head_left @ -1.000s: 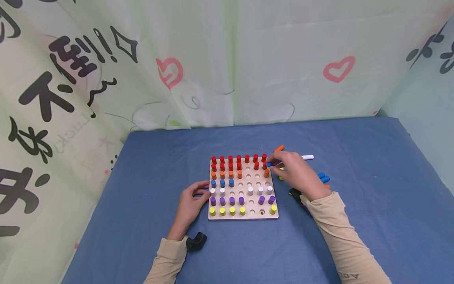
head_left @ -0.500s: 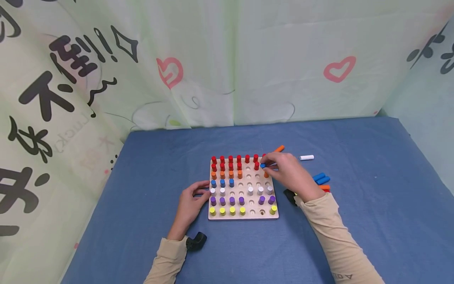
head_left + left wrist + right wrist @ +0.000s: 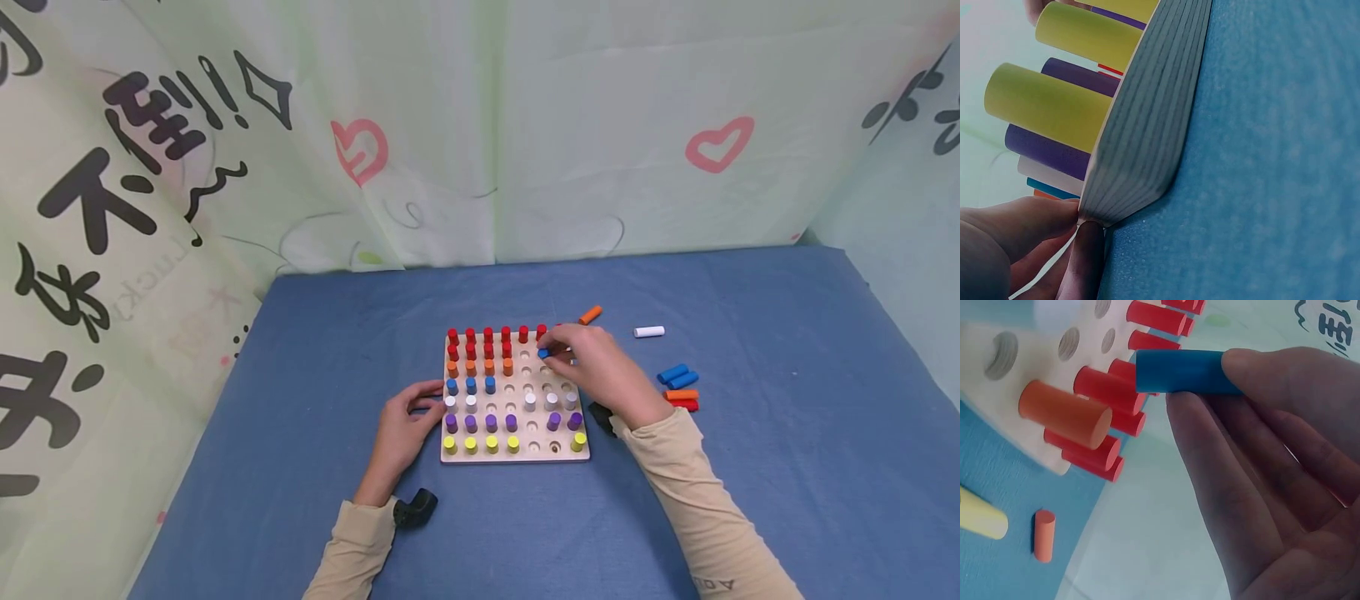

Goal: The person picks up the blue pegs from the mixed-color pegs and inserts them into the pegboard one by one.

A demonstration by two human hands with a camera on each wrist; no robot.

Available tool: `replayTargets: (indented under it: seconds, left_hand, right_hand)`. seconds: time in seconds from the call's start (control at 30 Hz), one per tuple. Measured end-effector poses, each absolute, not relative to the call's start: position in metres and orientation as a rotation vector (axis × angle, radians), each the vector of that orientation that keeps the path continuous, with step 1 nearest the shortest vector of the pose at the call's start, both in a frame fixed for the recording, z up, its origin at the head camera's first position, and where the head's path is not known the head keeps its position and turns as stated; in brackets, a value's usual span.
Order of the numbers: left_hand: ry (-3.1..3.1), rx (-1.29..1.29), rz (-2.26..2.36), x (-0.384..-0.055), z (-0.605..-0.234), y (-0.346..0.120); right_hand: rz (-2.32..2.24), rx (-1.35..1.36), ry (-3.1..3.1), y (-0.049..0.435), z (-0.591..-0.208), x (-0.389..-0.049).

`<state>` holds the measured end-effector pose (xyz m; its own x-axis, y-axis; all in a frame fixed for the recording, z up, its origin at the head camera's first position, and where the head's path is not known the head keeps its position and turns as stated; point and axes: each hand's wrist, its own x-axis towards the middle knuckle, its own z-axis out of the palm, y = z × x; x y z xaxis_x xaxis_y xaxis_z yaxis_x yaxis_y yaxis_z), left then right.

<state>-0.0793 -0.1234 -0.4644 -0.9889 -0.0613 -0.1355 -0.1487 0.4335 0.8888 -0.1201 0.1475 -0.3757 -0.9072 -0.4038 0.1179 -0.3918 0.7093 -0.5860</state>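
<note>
A light wooden pegboard (image 3: 487,457) lies on the blue cloth, with rows of red, orange, blue, white, purple and yellow pegs standing in it and several bare holes. My left hand (image 3: 405,429) touches the board's left edge; in the left wrist view, thumb and fingertips meet the board's layered corner. Over the board's back right part, my right hand (image 3: 600,367) pinches a blue peg (image 3: 1179,372) between thumb and fingers. In the right wrist view the peg is raised off the holes, near an orange peg (image 3: 1065,414). The right hand hides some back-right pegs in the head view.
Right of the board lie a loose orange peg (image 3: 590,315), a white peg (image 3: 648,332), two blue pegs (image 3: 682,381), another orange peg (image 3: 682,395) and a red peg (image 3: 684,406). A yellow peg (image 3: 982,515) shows in the right wrist view. A patterned curtain (image 3: 570,200) hangs behind.
My right hand has moved left over the board with the blue peg, uncovering the loose pegs on the right. The left hand has stayed at the board's edge.
</note>
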Motion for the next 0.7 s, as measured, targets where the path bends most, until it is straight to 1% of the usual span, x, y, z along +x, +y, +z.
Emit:
replayTargets:
  seconds: [0.2,0.7]
  left_hand:
    - [2.588,-0.182,1.615,-0.079,-0.464,-0.124]
    - [2.577,-0.166,1.620,-0.077,-0.462,-0.125]
  right_hand:
    - [-0.960,-0.638,2.872,0.141,-0.376,-0.120]
    - [-1.003,-0.658,2.806,0.126,-0.376,-0.114]
